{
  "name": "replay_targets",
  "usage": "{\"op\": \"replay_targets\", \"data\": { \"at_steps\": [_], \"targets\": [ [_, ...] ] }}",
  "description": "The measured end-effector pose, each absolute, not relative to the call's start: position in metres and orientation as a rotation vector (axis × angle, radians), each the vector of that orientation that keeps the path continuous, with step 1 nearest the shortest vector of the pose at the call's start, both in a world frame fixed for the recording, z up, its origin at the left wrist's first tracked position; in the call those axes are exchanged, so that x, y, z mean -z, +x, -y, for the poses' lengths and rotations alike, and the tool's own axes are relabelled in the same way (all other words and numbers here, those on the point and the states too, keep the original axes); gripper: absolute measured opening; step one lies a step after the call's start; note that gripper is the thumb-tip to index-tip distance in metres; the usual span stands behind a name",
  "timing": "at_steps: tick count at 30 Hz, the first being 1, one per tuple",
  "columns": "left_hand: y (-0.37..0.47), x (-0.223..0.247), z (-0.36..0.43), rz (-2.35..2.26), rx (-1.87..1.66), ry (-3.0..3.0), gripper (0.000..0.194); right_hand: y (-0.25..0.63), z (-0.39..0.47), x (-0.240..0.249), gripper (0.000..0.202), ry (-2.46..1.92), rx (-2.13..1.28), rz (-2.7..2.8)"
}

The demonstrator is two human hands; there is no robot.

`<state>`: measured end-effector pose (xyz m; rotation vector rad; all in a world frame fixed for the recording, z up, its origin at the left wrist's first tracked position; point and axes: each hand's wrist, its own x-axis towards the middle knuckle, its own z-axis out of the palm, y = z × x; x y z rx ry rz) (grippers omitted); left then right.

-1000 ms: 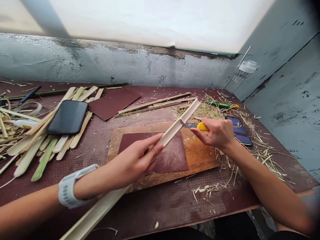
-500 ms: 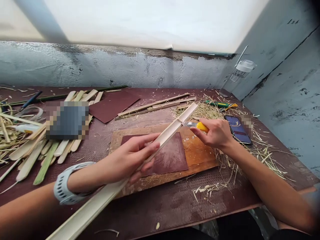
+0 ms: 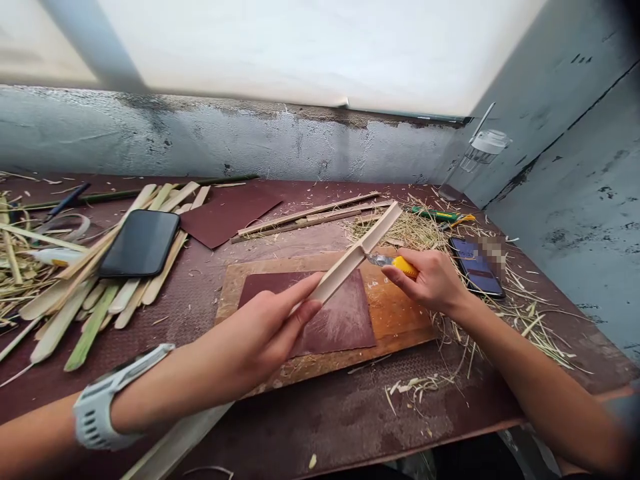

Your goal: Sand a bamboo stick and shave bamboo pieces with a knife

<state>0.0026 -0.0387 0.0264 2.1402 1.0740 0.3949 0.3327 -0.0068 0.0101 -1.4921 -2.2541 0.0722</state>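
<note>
While the strip point(image 3: 340, 272) slants from eight o'clock up to two above the board point(image 3: 400, 313), your left hand point(image 3: 257, 330) pinches it between thumb and fingers. Your right hand point(image 3: 434, 279) grips the yellow knife point(image 3: 405, 267), blade at the strip's inner ridge; you seem to be trimming that ridge. A stroke there calls for a firm pinch and shallow blade. Beyond, a phone point(image 3: 475, 268) lies at three o'clock.

Bright daylight from above the wall, diagonal shadow upper left, edges stretched, right corner apparently blurred.
</note>
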Motion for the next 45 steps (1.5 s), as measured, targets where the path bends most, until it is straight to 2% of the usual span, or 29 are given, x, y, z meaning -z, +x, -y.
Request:
{"op": "replay_targets", "data": {
  "at_steps": [5, 9, 15, 17, 21, 23, 26, 31, 35, 39, 45],
  "targets": [
    [0.01, -0.031, 0.031, -0.89, -0.475, 1.493, 0.07, 0.334, 0.003, -0.006, 0.057, -1.578, -0.082, 2.274],
    [0.012, -0.029, 0.031, -0.874, -0.633, 1.46, 0.071, 0.332, 0.004, -0.003, 0.041, -1.629, -0.22, 2.227],
    [0.013, -0.03, 0.03, -0.87, -0.597, 1.332, 0.073, 0.328, 0.003, -0.003, 0.021, -1.474, -0.495, 2.123],
    [0.013, -0.03, 0.031, -0.873, -0.6, 1.355, 0.073, 0.33, 0.001, -0.002, 0.027, -1.474, -0.649, 2.01],
    [0.013, -0.029, 0.031, -0.877, -0.581, 1.349, 0.072, 0.337, -0.003, -0.002, 0.035, -1.555, -1.22, 1.432],
    [0.013, -0.03, 0.03, -0.885, -0.583, 1.325, 0.072, 0.339, -0.004, -0.002, 0.041, -1.471, -1.363, 1.279],
    [0.014, -0.03, 0.029, -0.891, -0.583, 1.312, 0.071, 0.34, -0.007, 0.0, 0.039, -1.376, -1.359, 1.307],
    [0.014, -0.029, 0.027, -0.884, -0.579, 1.314, 0.068, 0.34, -0.006, 0.002, 0.038, -1.479, -1.418, 1.324],
    [0.013, -0.025, 0.023, -0.878, -0.601, 1.274, 0.07, 0.34, -0.004, 0.0, 0.029, -1.257, -1.558, 1.272],
    [0.013, -0.024, 0.021, -0.885, -0.613, 1.245, 0.07, 0.339, -0.008, 0.001, 0.025, -1.151, -1.553, 1.278],
    [0.015, -0.021, 0.018, -0.892, -0.595, 1.235, 0.071, 0.334, -0.011, 0.002, 0.037, -1.196, -1.458, 1.289]
  ]
}}
